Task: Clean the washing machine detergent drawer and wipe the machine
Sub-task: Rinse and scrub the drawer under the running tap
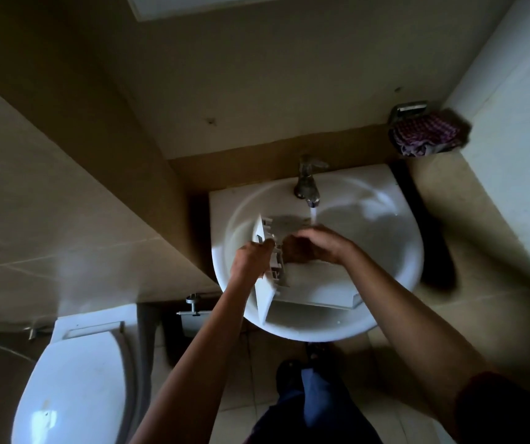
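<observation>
Detergent drawer [318, 286] held in the sink [407, 261] under the running tap [307, 182].
The white drawer lies inside the basin, its front panel on the left, facing the toilet [74, 379], and its body reaching right across the bowl, so its long axis runs roughly left to right. The left hand [252, 254] grips the front panel at its upper part, fingers curled round the edge. The right hand [308, 248] rests over the drawer's middle with fingers bent down into it; I cannot tell whether it holds anything. The thin water stream [313, 216] falls just beyond the right hand. A checked cloth [427, 136] hangs on the wall to the right of the sink.
</observation>
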{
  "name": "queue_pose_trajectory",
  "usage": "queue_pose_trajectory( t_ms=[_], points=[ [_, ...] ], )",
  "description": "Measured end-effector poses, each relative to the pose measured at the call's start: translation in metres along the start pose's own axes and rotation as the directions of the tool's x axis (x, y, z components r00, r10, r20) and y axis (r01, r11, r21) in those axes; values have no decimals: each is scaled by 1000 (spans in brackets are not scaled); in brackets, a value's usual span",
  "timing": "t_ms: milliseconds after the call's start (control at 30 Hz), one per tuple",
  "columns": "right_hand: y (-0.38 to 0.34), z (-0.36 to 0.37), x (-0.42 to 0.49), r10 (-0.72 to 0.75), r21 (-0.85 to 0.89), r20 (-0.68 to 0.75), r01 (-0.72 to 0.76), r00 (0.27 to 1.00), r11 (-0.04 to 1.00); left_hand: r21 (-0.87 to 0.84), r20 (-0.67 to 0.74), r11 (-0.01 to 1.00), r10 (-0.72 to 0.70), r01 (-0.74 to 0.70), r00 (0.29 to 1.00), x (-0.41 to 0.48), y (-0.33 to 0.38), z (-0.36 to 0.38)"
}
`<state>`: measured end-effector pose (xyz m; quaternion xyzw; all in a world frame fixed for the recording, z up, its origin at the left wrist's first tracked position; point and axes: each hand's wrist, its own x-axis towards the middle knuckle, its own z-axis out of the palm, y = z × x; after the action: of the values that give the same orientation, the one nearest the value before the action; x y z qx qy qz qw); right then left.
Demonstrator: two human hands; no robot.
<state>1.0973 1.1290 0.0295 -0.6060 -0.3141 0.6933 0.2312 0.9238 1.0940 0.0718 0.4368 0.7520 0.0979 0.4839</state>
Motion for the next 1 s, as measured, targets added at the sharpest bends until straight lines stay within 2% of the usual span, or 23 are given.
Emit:
queue_pose_trajectory(
  t_ms=[33,100,133,200,233,333,367,400,467,500,600,700,767,800,867,933,967,1000],
  points=[
    [5,7,-6,-128,-84,-64,123,990,989,0,0,1000,-9,9,1000,3,-1,2],
    [25,21,-19,-392,-272,-220,330,893,904,33,-4,999,18,-18,1000,3,-3,3],
    [34,29,-29,-490,-374,-193,398,850,838,40,1,999,19,-19,1000,1,-1,3],
    [52,41,-37,-594,-608,-45,449,804,654,-14,-4,1000,-4,4,1000,-1,0,3],
    [58,44,-38,-604,-714,9,429,797,554,-46,-7,999,-16,15,1000,2,0,4],
    [71,44,-36,-627,-888,53,324,777,327,70,-1,998,-11,11,1000,6,-3,4],
    [76,40,-34,-621,-910,66,302,781,283,46,-18,999,15,-15,1000,8,-3,5],
    [81,35,-34,-622,-924,87,297,778,242,94,-29,995,37,-35,999,10,-4,7],
    [93,22,-31,-664,-933,114,309,739,183,66,-54,997,36,-32,998,9,-3,10],
    [97,14,-32,-679,-933,132,323,722,162,-13,-32,1000,11,-11,999,6,0,11],
    [104,-13,-30,-681,-934,167,337,713,123,-6,-36,1000,-5,5,999,-1,1,15],
    [104,-41,-26,-637,-936,94,286,765,205,56,-25,998,24,-23,999,0,3,20],
    [98,-47,-22,-696,-883,35,348,718,315,-18,-7,1000,-10,10,1000,-1,5,20],
    [90,-44,-20,-721,-816,-48,390,691,428,-33,-20,999,-11,11,1000,1,4,21],
    [66,-35,-9,-656,-607,-255,410,710,681,-31,-33,999,28,-29,999,-2,5,21],
    [37,-25,9,-426,-261,-376,347,823,901,51,-22,996,79,-77,997,0,3,22],
    [25,-21,19,-260,-5,-377,278,889,961,63,-8,995,76,-75,997,2,4,23],
    [13,-18,28,-103,246,-320,187,942,951,96,1,992,86,-86,996,2,4,21]
  ],
)
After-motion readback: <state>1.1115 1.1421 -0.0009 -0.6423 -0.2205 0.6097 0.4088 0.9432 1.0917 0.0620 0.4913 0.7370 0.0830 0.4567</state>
